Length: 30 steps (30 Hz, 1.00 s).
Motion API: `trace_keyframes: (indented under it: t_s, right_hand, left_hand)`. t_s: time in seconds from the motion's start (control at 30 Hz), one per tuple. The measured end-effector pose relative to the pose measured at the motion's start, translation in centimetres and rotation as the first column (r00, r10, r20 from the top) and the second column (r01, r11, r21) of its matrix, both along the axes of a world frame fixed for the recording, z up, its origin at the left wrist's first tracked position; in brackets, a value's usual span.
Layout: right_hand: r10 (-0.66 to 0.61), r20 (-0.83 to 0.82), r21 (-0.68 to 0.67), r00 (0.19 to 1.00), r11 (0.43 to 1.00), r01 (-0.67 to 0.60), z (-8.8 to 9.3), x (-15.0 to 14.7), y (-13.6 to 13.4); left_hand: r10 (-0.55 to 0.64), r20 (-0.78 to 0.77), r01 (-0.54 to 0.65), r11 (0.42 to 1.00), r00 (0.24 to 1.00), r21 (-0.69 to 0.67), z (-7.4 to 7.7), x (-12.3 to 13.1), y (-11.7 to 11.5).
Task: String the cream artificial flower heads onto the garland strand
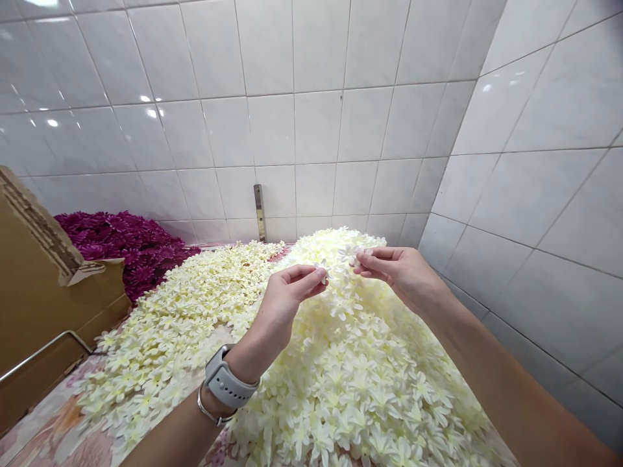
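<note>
My left hand (294, 292), with a grey watch and a bangle on its wrist, pinches a small white artificial flower (322, 266) between thumb and fingertips. Across from it, my right hand (394, 269) is closed on white artificial flowers (347, 253) at its fingertips; how many it holds I cannot make out. The two hands are a short gap apart. Below them rises a large heap of white and pale yellow artificial flowers (370, 376). A flatter spread of smaller cream flowers (195, 298) joins it on the left.
Purple artificial flowers (121, 243) are piled at the back left, partly behind a torn cardboard box (53, 311). A bent metal rod (43, 353) crosses in front of the box. White tiled walls (316, 123) stand behind and at right; a metal strip (259, 211) stands upright against the back wall.
</note>
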State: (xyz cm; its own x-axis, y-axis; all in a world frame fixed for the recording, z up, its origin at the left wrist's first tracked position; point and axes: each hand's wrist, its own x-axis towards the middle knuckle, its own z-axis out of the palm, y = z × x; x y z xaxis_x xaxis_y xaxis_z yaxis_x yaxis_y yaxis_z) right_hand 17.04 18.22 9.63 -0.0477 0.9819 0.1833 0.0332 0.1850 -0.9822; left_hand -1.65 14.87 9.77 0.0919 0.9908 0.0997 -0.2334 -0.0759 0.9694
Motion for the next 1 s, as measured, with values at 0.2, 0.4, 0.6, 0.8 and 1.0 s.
trace_keyframes:
  t_s: [0.2, 0.4, 0.6, 0.8, 1.0]
  right_hand:
    - [0.087, -0.041, 0.031, 0.995, 0.996, -0.086, 0.16, 0.22, -0.08]
    - [0.014, -0.067, -0.011, 0.998, 1.0, -0.015, -0.03, -0.09, 0.11]
    - [-0.052, -0.01, 0.005, 0.999, 0.999, 0.052, -0.17, 0.09, 0.19]
    - [-0.06, 0.071, 0.065, 0.996, 0.996, 0.055, -0.04, 0.52, 0.27]
    - [-0.241, 0.247, 0.168, 0.939, 0.965, 0.203, 0.34, 0.35, -0.02]
  left_hand:
    - [-0.011, -0.009, 0.011, 1.0, 1.0, -0.002, -0.17, -0.01, 0.24]
    - [-0.009, -0.003, 0.009, 1.0, 1.0, -0.003, -0.14, -0.1, 0.12]
    - [-0.003, 0.009, 0.003, 1.0, 1.0, -0.004, -0.08, -0.06, 0.16]
    - [0.003, 0.003, -0.003, 1.0, 1.0, -0.016, -0.05, -0.09, 0.11]
    - [-0.004, -0.006, 0.004, 1.0, 1.0, -0.017, -0.21, -0.05, 0.26]
